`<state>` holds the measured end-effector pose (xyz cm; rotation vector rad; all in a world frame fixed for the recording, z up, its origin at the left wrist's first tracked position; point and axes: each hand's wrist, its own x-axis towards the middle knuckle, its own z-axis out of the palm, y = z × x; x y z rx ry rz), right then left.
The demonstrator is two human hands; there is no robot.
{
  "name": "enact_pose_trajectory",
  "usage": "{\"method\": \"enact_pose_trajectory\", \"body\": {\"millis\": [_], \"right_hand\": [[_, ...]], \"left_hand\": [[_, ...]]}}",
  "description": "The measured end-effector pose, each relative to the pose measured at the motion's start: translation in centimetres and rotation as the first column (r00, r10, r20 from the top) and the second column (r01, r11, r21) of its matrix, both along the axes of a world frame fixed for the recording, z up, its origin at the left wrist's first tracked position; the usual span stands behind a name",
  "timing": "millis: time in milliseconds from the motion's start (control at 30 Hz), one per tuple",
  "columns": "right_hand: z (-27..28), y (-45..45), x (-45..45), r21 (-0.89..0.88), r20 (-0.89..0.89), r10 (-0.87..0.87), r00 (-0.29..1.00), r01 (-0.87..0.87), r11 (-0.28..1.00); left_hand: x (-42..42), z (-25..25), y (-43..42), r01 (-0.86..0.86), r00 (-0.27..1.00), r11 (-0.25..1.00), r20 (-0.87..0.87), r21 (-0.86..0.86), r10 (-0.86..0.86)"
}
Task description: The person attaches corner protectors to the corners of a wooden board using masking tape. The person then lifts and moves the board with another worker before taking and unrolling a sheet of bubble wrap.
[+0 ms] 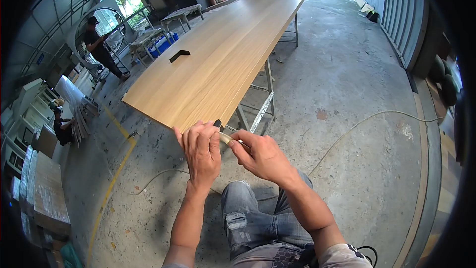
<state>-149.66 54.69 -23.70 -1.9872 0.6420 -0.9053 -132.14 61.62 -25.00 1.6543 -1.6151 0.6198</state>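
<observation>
Right grip (260,155) pinches slender cream piece (225,138) slanting toward long pale-wood panel (223,49)
My left grip (202,150) lies nearer the panel; its hold I cannot tell.

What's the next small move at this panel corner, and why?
Probably steady the small black piece with the left hand: it sits at a near corner of the wooden panel, beside that hand, while the right hand pinches a pale piece close by, so a nudge might shift it.
</observation>
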Motion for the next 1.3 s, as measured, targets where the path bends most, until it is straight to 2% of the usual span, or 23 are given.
{"method": "enact_pose_trajectory", "body": {"millis": [100,200,233,400,500,567,633,767,967,1200,1300], "right_hand": [[0.2,-0.2,-0.6,0.224,0.059,0.024,0.998,-0.037,0.974],[0.6,-0.5,-1.3,0.416,0.154,0.115,0.981,-0.17,0.893],[0.7,-0.7,-1.5,0.463,0.193,0.152,0.969,-0.226,0.857],[3.7,-1.3,-0.6,0.504,0.089,0.276,0.957,-0.282,0.817],[3.8,-2.5,1.0,0.529,0.059,0.339,0.939,-0.317,0.787],[4.3,-3.2,1.6,0.58,0.017,0.382,0.924,-0.321,0.749],[4.0,-3.9,2.5,0.547,-0.02,0.386,0.922,-0.314,0.776],[4.4,-4.3,3.1,0.543,-0.049,0.383,0.922,-0.297,0.786],[5.5,-4.3,3.4,0.579,-0.108,0.382,0.918,-0.255,0.775],[5.5,-4.5,3.7,0.626,-0.15,0.377,0.914,-0.207,0.752],[6.2,-4.6,3.3,0.63,-0.164,0.398,0.902,-0.215,0.746]], "left_hand": [[-0.2,-0.3,-0.1,0.037,0.988,0.997,-0.148,-0.067,-0.046],[0.2,-0.1,0.0,0.031,0.999,0.999,-0.017,-0.013,-0.031],[0.2,0.0,-0.1,0.042,0.998,0.999,-0.037,-0.023,-0.043],[0.6,1.2,0.3,0.145,0.976,0.988,-0.157,-0.05,-0.151],[0.6,1.9,0.1,0.097,0.954,0.995,-0.281,-0.019,-0.099],[0.1,1.7,-0.5,0.035,0.966,0.997,-0.252,-0.07,-0.052],[-0.4,1.4,-1.0,-0.034,0.973,0.995,-0.232,-0.093,0.011],[0.3,0.3,-1.2,0.003,0.983,0.986,-0.182,-0.169,-0.034],[1.0,0.4,-0.7,0.08,0.987,0.989,-0.126,-0.12,-0.095],[1.8,-0.9,-0.9,0.162,0.966,0.963,-0.167,-0.215,-0.2],[1.9,-0.7,-0.8,0.162,0.975,0.959,-0.11,-0.232,-0.191]]}}
